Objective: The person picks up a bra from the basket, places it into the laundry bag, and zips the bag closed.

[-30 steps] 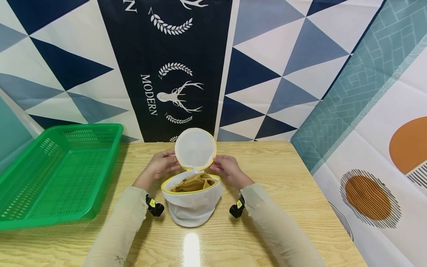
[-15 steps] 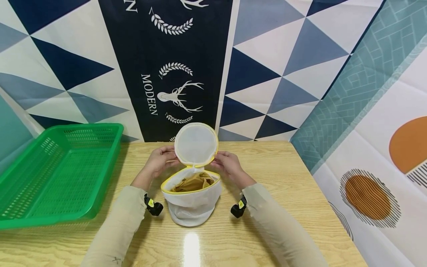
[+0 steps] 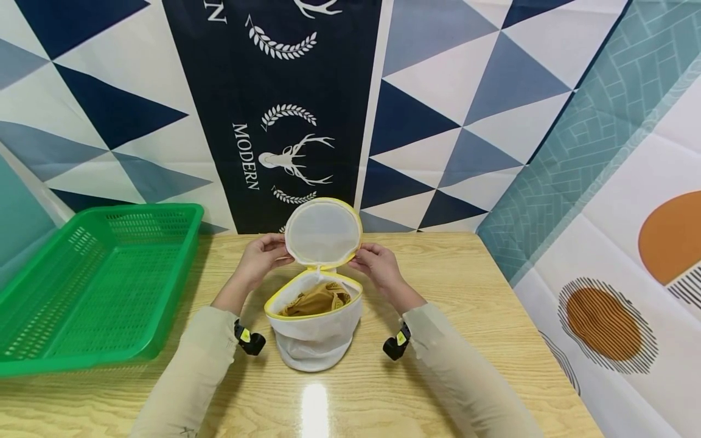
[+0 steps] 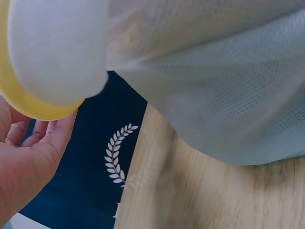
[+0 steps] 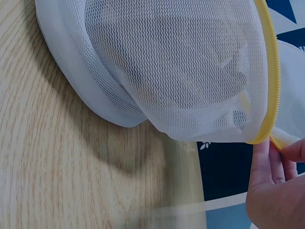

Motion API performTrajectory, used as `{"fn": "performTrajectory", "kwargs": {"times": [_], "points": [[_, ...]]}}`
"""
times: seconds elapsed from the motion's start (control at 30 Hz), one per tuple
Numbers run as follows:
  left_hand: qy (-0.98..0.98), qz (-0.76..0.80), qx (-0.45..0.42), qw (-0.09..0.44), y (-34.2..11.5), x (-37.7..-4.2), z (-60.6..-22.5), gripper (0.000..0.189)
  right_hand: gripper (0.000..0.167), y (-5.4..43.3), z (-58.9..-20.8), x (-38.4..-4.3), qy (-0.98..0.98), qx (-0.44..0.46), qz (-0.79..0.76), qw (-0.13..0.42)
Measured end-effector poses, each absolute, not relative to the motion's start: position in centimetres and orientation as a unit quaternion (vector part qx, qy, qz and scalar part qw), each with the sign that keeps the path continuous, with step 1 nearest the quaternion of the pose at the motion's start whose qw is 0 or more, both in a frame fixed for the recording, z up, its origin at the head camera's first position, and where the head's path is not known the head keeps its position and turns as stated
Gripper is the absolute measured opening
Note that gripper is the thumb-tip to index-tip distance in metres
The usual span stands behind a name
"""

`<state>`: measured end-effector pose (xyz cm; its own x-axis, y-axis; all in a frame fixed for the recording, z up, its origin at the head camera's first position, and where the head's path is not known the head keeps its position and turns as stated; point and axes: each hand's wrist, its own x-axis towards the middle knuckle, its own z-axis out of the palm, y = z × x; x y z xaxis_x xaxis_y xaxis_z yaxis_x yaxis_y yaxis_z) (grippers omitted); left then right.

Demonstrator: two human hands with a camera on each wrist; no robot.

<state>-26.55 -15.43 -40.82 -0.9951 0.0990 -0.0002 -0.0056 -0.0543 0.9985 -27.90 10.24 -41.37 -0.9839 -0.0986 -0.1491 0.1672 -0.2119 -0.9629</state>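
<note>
A white mesh laundry bag [image 3: 314, 344] with a yellow zipper edge stands unzipped on the table. Mustard-brown cloth [image 3: 317, 300] lies bunched inside it. Its round lid [image 3: 323, 233] is raised at the back, joined to the body by a narrow strip. At the lid's left edge, my left hand [image 3: 263, 257] holds the rim; in the left wrist view some fingertips are hidden behind the yellow border. My right hand [image 3: 378, 266] pinches the right edge of the lid between thumb and fingers, as the right wrist view shows.
To the left sits a green perforated plastic basket [image 3: 150, 340]. The wooden table [image 3: 449, 292] ends against a wall covering [image 3: 416, 121] printed with triangles and a dark deer-head panel. More patterned cloth hangs along the right side.
The lid has risen and tipped farther back, showing more of its yellow rim. Both hands have moved slightly up with it, and the forearms have spread a little. The bag's body stays put.
</note>
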Motion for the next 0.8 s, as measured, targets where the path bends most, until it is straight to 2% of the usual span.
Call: {"fn": "performTrajectory", "kwargs": {"times": [0.4, 0.6, 0.8], "points": [[0.695, 0.716, 0.064, 0.002, -15.49, -26.33, -40.48, 0.03, 0.011, 10.72, -41.33, -27.8, 0.622, -0.022, -0.78, 0.064], [0.694, 0.715, 0.087, -0.018, -15.92, -25.96, -40.64, 0.024, 0.015, 10.87, -41.01, -27.56, 0.638, -0.049, -0.767, 0.056], [0.698, 0.71, 0.093, -0.014, -16.19, -25.77, -40.56, 0.024, 0.011, 10.96, -40.76, -27.32, 0.649, -0.062, -0.757, 0.051]]}}
